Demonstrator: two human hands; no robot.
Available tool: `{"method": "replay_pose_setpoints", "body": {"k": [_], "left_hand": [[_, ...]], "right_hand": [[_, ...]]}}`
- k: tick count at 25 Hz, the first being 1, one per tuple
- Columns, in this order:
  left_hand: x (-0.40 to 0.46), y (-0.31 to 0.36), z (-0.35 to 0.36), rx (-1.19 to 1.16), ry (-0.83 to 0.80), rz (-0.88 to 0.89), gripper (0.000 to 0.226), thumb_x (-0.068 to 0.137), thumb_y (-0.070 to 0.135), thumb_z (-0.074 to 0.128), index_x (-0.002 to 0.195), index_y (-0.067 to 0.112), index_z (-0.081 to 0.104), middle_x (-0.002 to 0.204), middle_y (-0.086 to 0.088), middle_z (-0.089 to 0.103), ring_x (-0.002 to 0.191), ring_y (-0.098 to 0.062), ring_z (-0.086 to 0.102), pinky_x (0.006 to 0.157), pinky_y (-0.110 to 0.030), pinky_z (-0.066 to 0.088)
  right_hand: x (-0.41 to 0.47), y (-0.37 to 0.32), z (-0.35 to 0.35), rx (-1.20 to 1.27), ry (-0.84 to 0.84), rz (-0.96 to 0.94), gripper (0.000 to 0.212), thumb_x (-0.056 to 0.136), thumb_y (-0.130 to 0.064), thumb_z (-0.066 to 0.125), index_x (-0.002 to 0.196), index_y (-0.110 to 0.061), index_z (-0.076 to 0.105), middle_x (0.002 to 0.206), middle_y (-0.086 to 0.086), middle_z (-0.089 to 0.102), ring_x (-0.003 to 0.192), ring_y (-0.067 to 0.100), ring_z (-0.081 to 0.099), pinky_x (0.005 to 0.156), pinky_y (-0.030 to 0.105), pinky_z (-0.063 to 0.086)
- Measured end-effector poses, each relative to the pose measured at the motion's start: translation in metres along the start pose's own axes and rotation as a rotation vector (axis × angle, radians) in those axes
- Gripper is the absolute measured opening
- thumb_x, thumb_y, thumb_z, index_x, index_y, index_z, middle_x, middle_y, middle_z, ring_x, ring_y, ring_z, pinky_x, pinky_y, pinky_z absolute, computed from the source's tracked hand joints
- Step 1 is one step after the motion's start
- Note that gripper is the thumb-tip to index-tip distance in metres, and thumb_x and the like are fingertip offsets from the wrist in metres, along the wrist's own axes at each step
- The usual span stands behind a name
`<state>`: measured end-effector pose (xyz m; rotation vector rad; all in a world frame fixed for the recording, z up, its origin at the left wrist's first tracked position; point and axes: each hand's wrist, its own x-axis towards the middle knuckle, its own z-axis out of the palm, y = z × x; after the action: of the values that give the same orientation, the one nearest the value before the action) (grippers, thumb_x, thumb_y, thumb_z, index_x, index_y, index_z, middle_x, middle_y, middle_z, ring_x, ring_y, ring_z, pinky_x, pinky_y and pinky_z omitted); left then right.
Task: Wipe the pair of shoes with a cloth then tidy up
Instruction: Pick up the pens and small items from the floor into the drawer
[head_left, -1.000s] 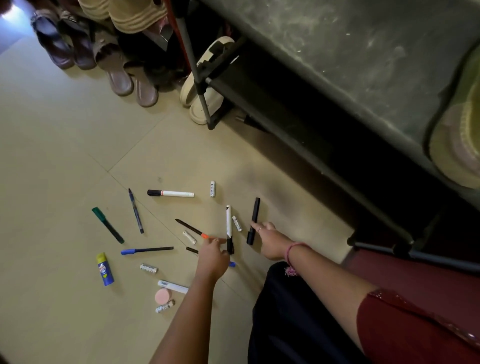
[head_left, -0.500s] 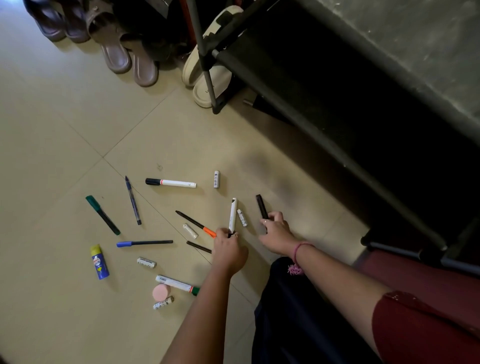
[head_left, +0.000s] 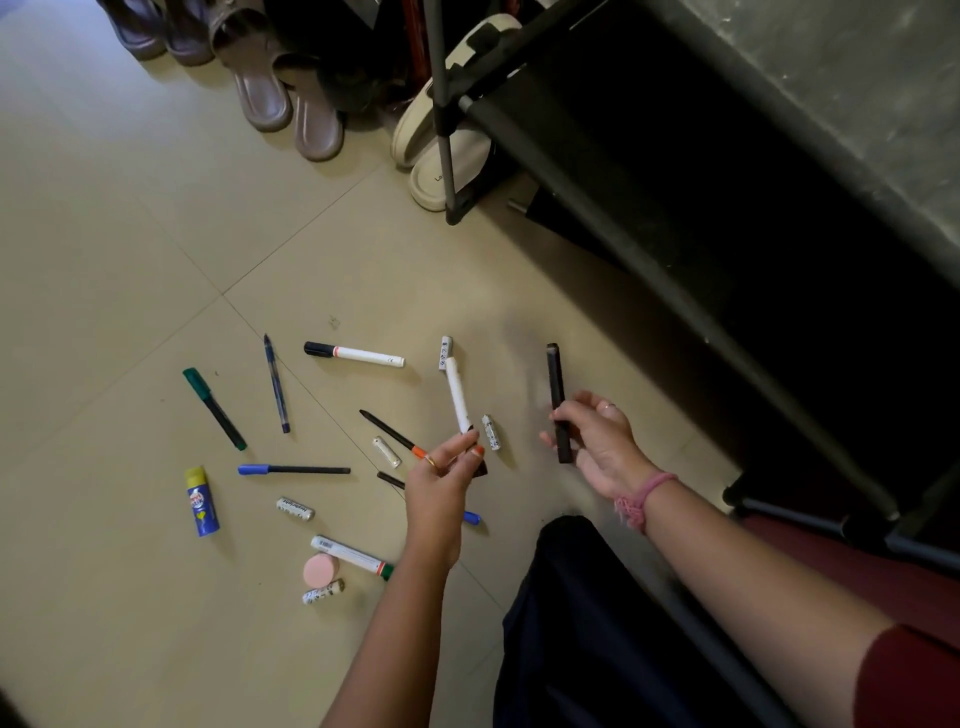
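1. We note the left hand (head_left: 441, 480) wears a thin gold-toned ring (head_left: 430, 460) on one finger; its thumbnail carries orange polish.
2. We see the left forearm bare to the frame edge.
3. The right hand (head_left: 597, 441) wears a pale ring (head_left: 609, 407) on one finger.
4. We record a pink thread band (head_left: 641, 499) at the right wrist, its frayed tuft hanging.
5. We see a dark red sleeve (head_left: 909, 680) on the right upper arm.
6. Dark cloth (head_left: 597, 623) covers the lap.

Blue spray can (head_left: 202, 502), pink disc (head_left: 319, 569), green marker (head_left: 213, 408) on floor (head_left: 104, 260).
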<state>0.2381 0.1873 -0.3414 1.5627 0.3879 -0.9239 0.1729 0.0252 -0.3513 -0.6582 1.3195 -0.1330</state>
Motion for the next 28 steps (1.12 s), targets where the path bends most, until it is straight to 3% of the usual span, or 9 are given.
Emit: {"method": "replay_pose_setpoints", "body": {"k": [4,6,8,12,15,18,21,24,28], "left_hand": [[-0.019,0.014,0.019,-0.238,-0.142,-0.073,0.019,0.087,-0.005,0.061,0.104,0.002,0.066,0.097,-0.009,0.073,0.09,-0.017,0.069,0.085,-0.028,0.057],[-0.022,0.018,0.028,-0.184,-0.187,-0.081,0.016,0.086,-0.003,0.064,0.1,0.005,0.064,0.101,-0.012,0.072,0.095,-0.022,0.068,0.09,-0.034,0.055],[-0.02,0.021,0.031,-0.055,-0.237,-0.078,0.015,0.087,0.003,0.066,0.101,0.008,0.063,0.106,-0.014,0.071,0.1,-0.026,0.068,0.092,-0.038,0.055],[0.015,0.029,0.01,0.538,-0.23,0.09,0.021,0.089,0.028,0.068,0.105,0.016,0.063,0.108,-0.005,0.068,0.102,-0.02,0.065,0.09,-0.031,0.052],[0.077,0.046,-0.028,1.156,-0.036,0.422,0.032,0.094,0.017,0.057,0.124,0.005,0.054,0.129,-0.013,0.05,0.12,-0.026,0.05,0.098,-0.028,0.038],[0.122,0.071,-0.052,1.641,-0.027,0.391,0.048,0.097,0.009,0.037,0.144,-0.002,0.031,0.158,-0.017,0.012,0.146,-0.033,0.013,0.116,-0.048,0.017],[0.138,0.081,-0.054,1.913,-0.153,0.271,0.055,0.099,0.015,0.026,0.151,0.003,0.014,0.161,-0.01,-0.01,0.148,-0.027,-0.012,0.117,-0.059,-0.003],[0.142,0.076,-0.05,1.983,-0.179,0.226,0.058,0.099,0.018,0.023,0.153,0.005,0.004,0.161,-0.012,-0.006,0.149,-0.03,-0.007,0.113,-0.061,-0.007],[0.146,0.073,-0.058,2.068,-0.086,0.436,0.045,0.098,0.011,0.034,0.143,0.005,0.033,0.145,-0.011,0.037,0.138,-0.03,0.03,0.116,-0.052,0.016]], "right_hand": [[-0.012,-0.011,0.019,-0.114,-0.145,0.109,0.003,0.088,-0.016,0.056,0.088,-0.014,0.058,0.079,0.002,0.061,0.068,0.012,0.052,0.059,0.025,0.04],[-0.014,-0.014,0.025,-0.185,-0.251,0.142,0.027,0.084,-0.038,0.066,0.092,-0.013,0.066,0.081,0.002,0.067,0.069,0.013,0.061,0.066,0.028,0.047],[-0.014,-0.015,0.031,-0.248,-0.276,0.123,0.029,0.082,-0.039,0.069,0.089,-0.011,0.069,0.088,0.004,0.069,0.068,0.013,0.065,0.071,0.032,0.052],[-0.007,-0.016,0.032,-0.276,-0.204,0.052,0.019,0.086,-0.034,0.066,0.086,-0.015,0.067,0.091,0.002,0.068,0.076,0.011,0.057,0.075,0.029,0.048],[0.001,-0.018,0.022,-0.262,-0.143,0.009,0.019,0.087,-0.031,0.066,0.091,-0.013,0.064,0.081,-0.005,0.069,0.076,0.009,0.054,0.071,0.024,0.044],[0.006,-0.016,0.006,-0.226,-0.094,0.006,0.02,0.087,-0.029,0.066,0.098,-0.013,0.062,0.08,-0.002,0.07,0.072,0.01,0.055,0.07,0.024,0.045],[0.007,-0.016,-0.006,-0.224,-0.065,0.015,0.02,0.088,-0.027,0.065,0.103,-0.014,0.06,0.081,0.0,0.069,0.069,0.009,0.053,0.067,0.022,0.044],[0.007,-0.019,-0.013,-0.213,-0.063,0.015,0.021,0.088,-0.026,0.064,0.105,-0.013,0.06,0.081,0.0,0.069,0.069,0.009,0.053,0.069,0.023,0.044],[0.008,-0.016,-0.015,-0.204,-0.057,0.011,0.023,0.088,-0.026,0.065,0.106,-0.013,0.059,0.078,-0.001,0.07,0.065,0.009,0.052,0.067,0.022,0.043]]}}
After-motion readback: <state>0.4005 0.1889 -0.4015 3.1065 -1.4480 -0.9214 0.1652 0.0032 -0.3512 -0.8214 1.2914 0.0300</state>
